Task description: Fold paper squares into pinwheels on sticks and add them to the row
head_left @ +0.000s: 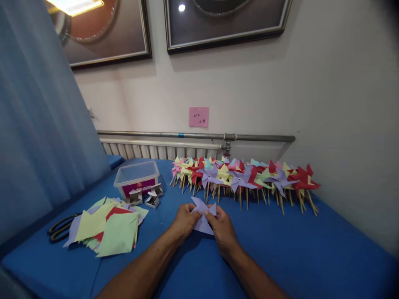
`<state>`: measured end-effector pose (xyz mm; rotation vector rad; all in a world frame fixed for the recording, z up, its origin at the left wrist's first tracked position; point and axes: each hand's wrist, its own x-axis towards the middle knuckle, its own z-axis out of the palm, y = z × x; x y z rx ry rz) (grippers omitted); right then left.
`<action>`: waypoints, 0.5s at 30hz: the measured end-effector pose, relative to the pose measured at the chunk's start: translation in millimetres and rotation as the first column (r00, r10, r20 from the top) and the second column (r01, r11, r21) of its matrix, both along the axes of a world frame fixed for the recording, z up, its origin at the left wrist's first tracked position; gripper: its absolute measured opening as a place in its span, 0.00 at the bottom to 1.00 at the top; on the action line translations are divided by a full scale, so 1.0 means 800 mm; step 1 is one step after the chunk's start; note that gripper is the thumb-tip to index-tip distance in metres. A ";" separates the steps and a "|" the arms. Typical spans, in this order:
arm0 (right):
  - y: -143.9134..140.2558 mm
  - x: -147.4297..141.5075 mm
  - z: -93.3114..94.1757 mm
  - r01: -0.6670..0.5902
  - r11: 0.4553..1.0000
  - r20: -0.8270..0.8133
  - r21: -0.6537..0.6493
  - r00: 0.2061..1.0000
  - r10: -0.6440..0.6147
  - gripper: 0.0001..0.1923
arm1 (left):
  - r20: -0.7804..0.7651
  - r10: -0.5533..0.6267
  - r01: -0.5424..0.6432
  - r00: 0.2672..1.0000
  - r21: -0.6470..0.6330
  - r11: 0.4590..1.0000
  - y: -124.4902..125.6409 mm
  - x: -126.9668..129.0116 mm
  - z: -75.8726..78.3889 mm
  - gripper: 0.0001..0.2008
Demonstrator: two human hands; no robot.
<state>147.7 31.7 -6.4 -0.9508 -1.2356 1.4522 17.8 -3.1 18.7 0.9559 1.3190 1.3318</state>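
Between my two hands is a purple paper square [203,226], its corners cut and partly folded inward like a pinwheel. My left hand [186,219] pinches its left side, thumb on top. On its right side my right hand [220,226] grips the paper, the thumb pressing near the middle. The fingers under the sheet are hidden. Just beyond my hands, finished paper pinwheels [241,178] in purple, red, yellow, green and pink lie in a long pile, their thin wooden sticks pointing toward me.
Left on the blue table [280,257] lies a stack of coloured paper squares [120,234], partly covering black-handled scissors [60,228]. Behind it stand a clear plastic tub [137,170] and small open boxes [152,200]. A radiator [156,150] and pipe run along the wall; a blue curtain [46,116] hangs left.
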 end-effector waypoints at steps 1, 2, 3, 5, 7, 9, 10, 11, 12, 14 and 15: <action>0.000 0.000 -0.002 -0.007 1.000 -0.002 0.006 1.000 0.007 0.20 | 0.000 0.001 -0.001 1.000 -0.001 1.000 0.001 0.000 -0.001 0.11; 0.001 0.000 -0.003 -0.009 1.000 -0.005 0.012 1.000 0.009 0.20 | -0.001 0.003 -0.003 1.000 -0.003 1.000 0.001 0.000 -0.002 0.11; 0.001 0.000 -0.004 -0.009 1.000 -0.011 0.016 1.000 0.009 0.20 | 0.001 0.005 -0.005 1.000 -0.006 1.000 0.001 -0.001 -0.002 0.10; 0.002 0.000 -0.005 -0.009 1.000 -0.034 0.011 0.999 0.009 0.21 | 0.011 0.005 -0.005 1.000 -0.012 1.000 0.002 -0.001 -0.003 0.10; 0.001 -0.001 -0.004 -0.016 1.000 -0.073 -0.017 0.997 0.014 0.22 | 0.011 0.010 -0.010 1.000 -0.018 1.000 0.003 -0.001 -0.003 0.09; 0.001 -0.001 -0.003 -0.030 0.998 -0.112 -0.046 0.993 0.025 0.23 | -0.003 0.023 -0.023 1.000 -0.024 0.999 0.002 -0.001 -0.004 0.08; 0.000 -0.002 -0.003 -0.035 0.998 -0.128 -0.055 0.991 0.028 0.24 | -0.012 0.035 -0.035 0.999 -0.026 0.999 0.002 -0.001 -0.003 0.08; -0.001 -0.002 -0.002 -0.039 0.998 -0.142 -0.056 0.989 0.031 0.24 | -0.015 0.045 -0.045 0.999 -0.028 0.999 0.002 -0.001 -0.003 0.08; -0.001 -0.002 -0.002 -0.044 0.998 -0.152 -0.054 0.988 0.036 0.25 | -0.009 0.050 -0.050 0.999 -0.030 0.998 0.002 -0.001 -0.003 0.08; -0.002 -0.002 -0.001 -0.053 0.997 -0.164 -0.053 0.985 0.044 0.28 | 0.022 0.055 -0.055 0.998 -0.026 0.998 0.003 -0.002 -0.002 0.08; -0.002 -0.002 0.000 -0.055 0.997 -0.170 -0.055 0.984 0.045 0.29 | 0.043 0.058 -0.057 0.997 -0.025 0.998 0.003 -0.002 -0.002 0.08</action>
